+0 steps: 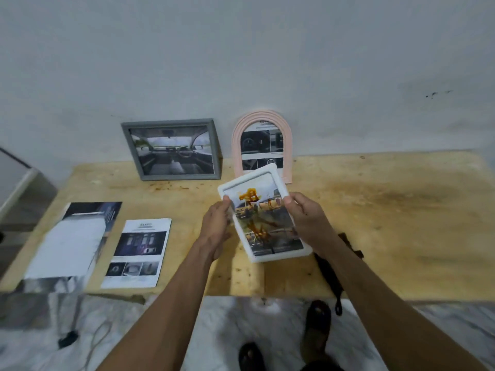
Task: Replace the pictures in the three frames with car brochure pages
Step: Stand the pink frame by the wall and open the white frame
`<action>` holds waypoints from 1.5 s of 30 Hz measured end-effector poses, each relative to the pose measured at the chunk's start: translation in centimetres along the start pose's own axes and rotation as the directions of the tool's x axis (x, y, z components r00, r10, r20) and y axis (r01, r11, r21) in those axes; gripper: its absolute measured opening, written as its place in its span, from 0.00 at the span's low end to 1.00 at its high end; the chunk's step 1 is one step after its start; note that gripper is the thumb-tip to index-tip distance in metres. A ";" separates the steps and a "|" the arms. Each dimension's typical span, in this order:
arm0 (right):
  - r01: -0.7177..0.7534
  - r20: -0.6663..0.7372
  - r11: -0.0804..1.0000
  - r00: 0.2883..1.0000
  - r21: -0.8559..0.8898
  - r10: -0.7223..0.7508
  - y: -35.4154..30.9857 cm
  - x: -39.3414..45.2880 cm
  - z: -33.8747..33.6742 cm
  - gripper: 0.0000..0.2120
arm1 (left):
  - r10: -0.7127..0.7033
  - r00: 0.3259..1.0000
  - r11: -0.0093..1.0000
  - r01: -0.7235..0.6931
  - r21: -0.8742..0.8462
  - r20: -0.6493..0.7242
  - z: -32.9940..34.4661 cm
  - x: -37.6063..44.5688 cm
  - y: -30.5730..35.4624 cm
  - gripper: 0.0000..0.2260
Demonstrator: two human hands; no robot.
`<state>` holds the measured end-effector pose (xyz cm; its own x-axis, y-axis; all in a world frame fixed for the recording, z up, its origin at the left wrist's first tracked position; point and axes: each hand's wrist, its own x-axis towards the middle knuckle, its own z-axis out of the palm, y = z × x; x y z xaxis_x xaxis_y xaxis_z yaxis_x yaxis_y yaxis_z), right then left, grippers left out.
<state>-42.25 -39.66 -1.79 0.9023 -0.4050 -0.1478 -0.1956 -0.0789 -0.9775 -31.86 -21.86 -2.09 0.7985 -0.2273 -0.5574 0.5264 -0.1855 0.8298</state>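
Both bare forearms are reaching forward from the bottom of the view, and between them the person is holding a white rectangular plastic picture frame (263, 214) just above the pale wooden table (388, 210). Left hand (217, 223) is gripping the frame's left long edge, its fingers (227, 203) curling over the rim with the thumb on the front; right hand (308, 212) is pinching the opposite long edge near the upper half, fingers closing onto the rim. Neither hand is carrying anything else.

Inside the white frame a printed page with vehicles and orange marks is showing; whether it is the old picture or a brochure page, I cannot tell.

Beyond the white frame, a pink arched frame (262, 145) is leaning on the wall, already showing car-interior panels. Left of the pink one, a grey rectangular wooden frame (172, 149) is standing with a car-cabin view in it. Well to the left of the white frame, a white car brochure page headed with dark photos (136, 254) is lying flat, and further left a larger glossy sheet (72, 245) is lying beside it.

The white frame is likely light and stiff, its front pane probably smooth and prone to smudging or cracking, so holding by the two long rims seems right, keeping fingertips off the pane. The paper inside is thin and will crease easily.
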 end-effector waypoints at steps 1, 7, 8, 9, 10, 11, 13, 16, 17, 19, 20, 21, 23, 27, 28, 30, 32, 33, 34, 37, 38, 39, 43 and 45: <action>0.089 -0.021 0.988 0.996 -0.129 -0.092 0.1 -0.4 0.9 0.11 | -0.007 1.000 1.000 0.006 -0.029 -0.029 -0.6 -0.2 0.1 0.18; 0.392 0.127 0.665 0.903 -0.635 -0.411 1.6 -2.7 4.9 0.17 | -0.107 0.980 0.988 0.085 -0.131 -0.169 -3.4 0.2 1.6 0.20; 0.423 0.151 0.606 0.882 -0.674 -0.447 1.9 -3.0 5.5 0.16 | -0.129 0.977 0.987 0.110 -0.116 -0.171 -3.8 0.4 1.6 0.16; 0.439 0.169 0.564 0.868 -0.699 -0.466 2.4 -3.3 6.0 0.16 | -0.148 0.974 0.987 0.134 -0.091 -0.170 -4.2 0.6 1.5 0.12; 0.444 0.182 0.540 0.864 -0.715 -0.469 3.0 -3.4 6.4 0.16 | -0.165 0.971 0.985 0.156 -0.068 -0.171 -4.6 0.9 1.3 0.09; 0.443 0.195 0.529 0.867 -0.724 -0.458 3.8 -3.5 6.8 0.15 | -0.176 0.969 0.984 0.172 -0.040 -0.176 -5.0 1.3 0.8 0.07; 0.446 0.247 0.542 0.882 -0.712 -0.401 5.6 -3.4 7.3 0.13 | -0.192 0.961 0.979 0.203 0.035 -0.197 -5.8 2.2 -0.5 0.06; 0.422 0.277 0.591 0.905 -0.687 -0.324 7.3 -3.9 7.9 0.13 | -0.238 0.948 0.958 0.264 0.108 -0.211 -6.6 3.2 -2.8 0.05; 0.386 0.233 0.614 0.920 -0.689 -0.316 7.5 -4.4 8.0 0.14 | -0.252 0.944 0.951 0.282 0.126 -0.213 -6.7 3.5 -3.6 0.04; 0.216 0.032 0.650 0.959 -0.729 -0.282 8.2 -5.4 7.6 0.16 | -0.266 0.939 0.941 0.302 0.151 -0.218 -7.2 3.9 -5.2 0.06; 0.096 -0.086 0.662 0.968 -0.743 -0.237 8.9 -5.8 7.2 0.17 | -0.271 0.937 0.940 0.307 0.150 -0.221 -7.4 4.2 -5.9 0.07; -0.023 -0.192 0.676 0.966 -0.736 -0.175 9.6 -6.1 6.5 0.17 | -0.276 0.936 0.939 0.312 0.148 -0.219 -7.7 4.3 -6.5 0.08; -0.216 -0.332 0.740 0.943 -0.637 -0.010 11.4 -6.5 5.3 0.13 | -0.267 0.940 0.935 0.305 0.178 -0.212 -8.0 4.4 -7.7 0.05; -0.382 -0.329 0.835 0.908 -0.395 0.260 13.4 -7.2 5.2 0.10 | -0.192 0.955 0.941 0.245 0.232 -0.227 -7.8 4.5 -9.8 0.07; -0.390 -0.332 0.836 0.904 -0.386 0.268 13.5 -7.3 5.3 0.11 | -0.182 0.955 0.940 0.239 0.243 -0.236 -7.6 4.5 -10.3 0.08; -0.398 -0.368 0.840 0.892 -0.369 0.261 13.5 -7.0 5.3 0.08 | -0.169 0.953 0.930 0.239 0.278 -0.252 -7.4 4.7 -11.0 0.09; -0.408 -0.385 0.833 0.885 -0.373 0.261 13.1 -6.5 5.3 0.06 | -0.153 0.957 0.917 0.231 0.327 -0.246 -7.0 4.7 -11.5 0.11; -0.409 -0.384 0.829 0.886 -0.381 0.261 13.0 -6.3 5.3 0.06 | -0.147 0.960 0.913 0.224 0.339 -0.239 -6.9 4.8 -11.8 0.12; -0.403 -0.381 0.829 0.889 -0.387 0.255 12.8 -6.0 5.2 0.07 | -0.139 0.962 0.912 0.217 0.349 -0.233 -6.8 4.8 -11.9 0.13; -0.400 -0.386 0.844 0.886 -0.358 0.256 12.7 -5.5 5.0 0.09 | -0.109 0.971 0.901 0.187 0.391 -0.214 -6.3 4.8 -12.3 0.14; -0.400 -0.390 0.845 0.885 -0.354 0.255 12.7 -5.3 5.0 0.09 | -0.106 0.973 0.897 0.182 0.402 -0.205 -6.2 4.8 -12.2 0.15; -0.400 -0.391 0.844 0.885 -0.357 0.253 12.8 -5.2 5.0 0.10 | -0.103 0.974 0.896 0.178 0.406 -0.200 -6.0 4.9 -12.3 0.15; -0.418 -0.379 0.828 0.884 -0.374 0.274 13.1 -5.0 4.8 0.09 | -0.091 0.973 0.871 0.181 0.457 -0.213 -5.3 5.1 -12.5 0.17; -0.435 -0.385 0.826 0.875 -0.359 0.294 13.5 -5.0 4.8 0.10 | -0.065 0.972 0.855 0.170 0.489 -0.225 -4.9 5.0 -12.4 0.21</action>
<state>-47.55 -34.32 -14.94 0.5839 -0.7282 -0.3589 -0.6923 -0.2156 -0.6887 -32.95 -16.00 -15.04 0.8078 0.0056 -0.5894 0.4431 -0.6652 0.6010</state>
